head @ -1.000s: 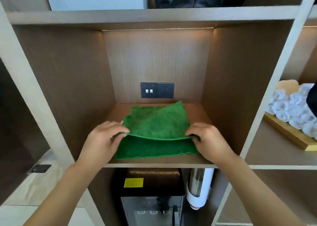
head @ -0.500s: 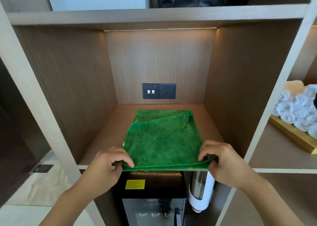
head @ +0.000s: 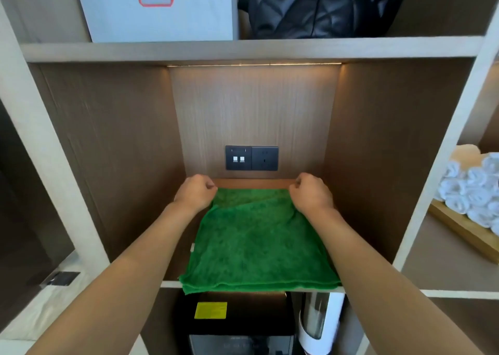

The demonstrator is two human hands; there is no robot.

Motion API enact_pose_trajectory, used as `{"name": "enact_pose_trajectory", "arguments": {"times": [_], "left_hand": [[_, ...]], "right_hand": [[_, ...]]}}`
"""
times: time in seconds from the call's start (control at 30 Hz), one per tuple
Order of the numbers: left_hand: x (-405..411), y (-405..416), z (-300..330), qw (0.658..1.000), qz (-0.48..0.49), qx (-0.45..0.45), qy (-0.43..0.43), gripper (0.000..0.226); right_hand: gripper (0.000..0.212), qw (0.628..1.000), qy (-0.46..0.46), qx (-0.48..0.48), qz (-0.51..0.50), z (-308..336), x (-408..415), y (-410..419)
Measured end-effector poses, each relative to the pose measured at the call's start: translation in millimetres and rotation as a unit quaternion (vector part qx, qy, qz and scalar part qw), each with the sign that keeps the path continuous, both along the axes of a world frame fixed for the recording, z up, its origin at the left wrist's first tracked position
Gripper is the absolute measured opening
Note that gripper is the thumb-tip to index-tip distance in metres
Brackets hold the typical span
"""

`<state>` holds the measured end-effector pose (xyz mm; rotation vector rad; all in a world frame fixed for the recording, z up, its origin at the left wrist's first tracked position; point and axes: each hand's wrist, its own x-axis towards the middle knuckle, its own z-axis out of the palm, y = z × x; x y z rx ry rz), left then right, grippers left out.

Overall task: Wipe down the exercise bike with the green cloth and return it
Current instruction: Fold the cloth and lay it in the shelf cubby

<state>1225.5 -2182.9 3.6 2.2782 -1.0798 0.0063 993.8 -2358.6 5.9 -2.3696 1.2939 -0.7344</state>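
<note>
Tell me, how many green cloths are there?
1. The green cloth lies folded on the middle shelf, its far corners gripped by the left hand and right hand.

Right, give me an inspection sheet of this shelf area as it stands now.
Surface: wooden shelf in a cubby, strip light above.
Job's things: green cloth lies folded on the shelf, front edge hanging slightly over the lip; no exercise bike in view.
Clutter: nothing seen on this shelf besides the cloth.
Hands: left hand and right hand curled at the cloth's far corners.
Cables: nothing seen; switch and socket plate on the back wall.
Surroundings: white box and black bag above, rolled white towels to the right, a dispenser below.
</note>
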Motion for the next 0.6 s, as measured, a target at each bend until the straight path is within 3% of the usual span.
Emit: {"name": "enact_pose_trajectory", "arguments": {"times": [0.2,0.33,0.43,0.6], "left_hand": [[18,-30,-18,0.995,0.071,0.069,-0.014,0.039],[20,-37,-30,0.996,0.073,0.055,-0.013,0.027],[26,-40,-31,0.997,0.062,0.026,0.024,0.012],[46,-49,-35,0.994,0.080,-0.022,0.065,0.024]], "right_hand": [[0.047,0.997,0.019,0.033,-0.064,-25,4,-31],[0.033,0.993,-0.093,0.070,-0.025,-26,11,-44],[0.023,0.989,-0.098,0.108,-0.003,-25,14,-49],[0.020,0.982,-0.133,0.127,-0.034,-28,14,-60]]}}
